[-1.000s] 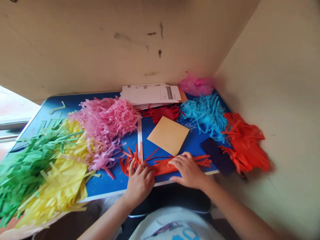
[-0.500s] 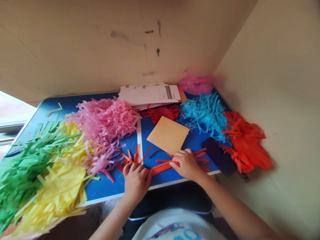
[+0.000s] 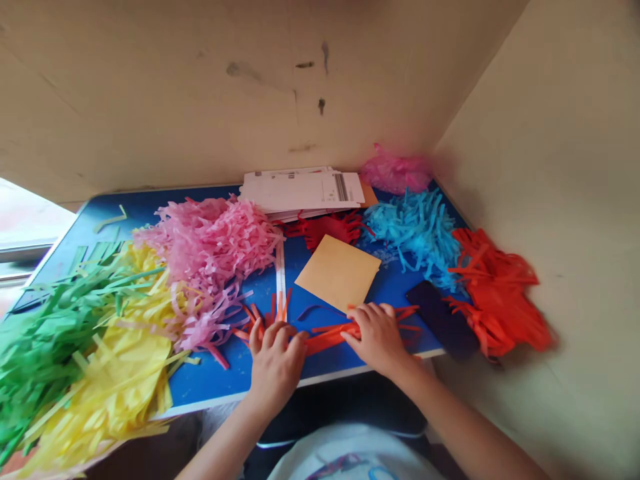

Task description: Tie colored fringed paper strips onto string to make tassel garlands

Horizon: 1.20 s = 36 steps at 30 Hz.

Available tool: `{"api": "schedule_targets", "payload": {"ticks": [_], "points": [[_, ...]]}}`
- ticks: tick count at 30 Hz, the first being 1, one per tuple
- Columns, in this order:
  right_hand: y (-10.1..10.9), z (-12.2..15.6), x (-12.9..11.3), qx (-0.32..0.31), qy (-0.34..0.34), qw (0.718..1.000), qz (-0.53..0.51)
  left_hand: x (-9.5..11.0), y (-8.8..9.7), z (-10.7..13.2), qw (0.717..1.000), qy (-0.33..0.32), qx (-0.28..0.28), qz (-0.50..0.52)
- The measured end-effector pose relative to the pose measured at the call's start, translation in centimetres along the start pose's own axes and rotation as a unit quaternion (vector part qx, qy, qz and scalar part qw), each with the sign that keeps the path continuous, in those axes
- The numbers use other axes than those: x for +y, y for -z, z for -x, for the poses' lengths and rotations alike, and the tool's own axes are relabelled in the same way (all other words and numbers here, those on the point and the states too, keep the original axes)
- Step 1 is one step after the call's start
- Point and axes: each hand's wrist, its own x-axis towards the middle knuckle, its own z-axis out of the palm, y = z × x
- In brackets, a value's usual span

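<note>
Orange fringed strip (image 3: 323,341) lies along the near edge of the blue bench (image 3: 215,380), stretched between both hands. Right hand (image 3: 379,337) has thumb and fingers clamped on it. Left hand (image 3: 277,353) bent over its other end, loose orange ends fanning out beyond; from where I stand, can't tell whether those fingers grip or only press.

Containers: crumpled pink plastic bag (image 3: 397,170) well beyond the right hand, against the wall; contents not readable. Flat tan square (image 3: 339,272), envelope-like, just beyond the gap between the hands; can't tell if anything is inside.

Left of the left hand: pink (image 3: 215,233), yellow (image 3: 130,353) and green fringe (image 3: 55,340), heaped loose. Right of the right hand: dark slab (image 3: 443,320), then red-orange fringe (image 3: 510,300).
</note>
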Motion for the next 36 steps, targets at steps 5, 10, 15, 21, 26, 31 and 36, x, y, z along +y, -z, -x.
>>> {"api": "schedule_targets", "payload": {"ticks": [5,10,15,21,26,31,36], "points": [[0.2,0.9,0.0,-0.005,0.162,0.987,0.022,0.1,0.2,0.2,0.994,-0.107,-0.015,0.003],[-0.1,-0.2,-0.4,-0.007,0.161,0.987,-0.003,1.0,0.1,-0.2,0.995,-0.102,0.001,0.011],[-0.2,0.5,-2.2,-0.018,0.152,0.986,0.059,1.1,-0.7,0.5,0.995,-0.094,0.039,0.004],[-0.6,2.5,1.2,0.058,0.154,0.986,0.002,-0.5,-0.2,2.4,0.994,-0.084,0.048,0.043],[0.1,2.5,3.0,0.053,0.121,0.99,-0.056,-0.6,0.1,2.3,0.996,-0.063,0.039,0.051],[0.6,2.2,3.0,-0.02,0.096,0.989,-0.11,-0.3,0.5,1.8,0.996,-0.04,-0.003,0.081],[0.7,1.7,2.9,-0.037,0.025,0.992,-0.121,0.0,0.6,1.5,0.997,-0.019,-0.012,0.073]]}}
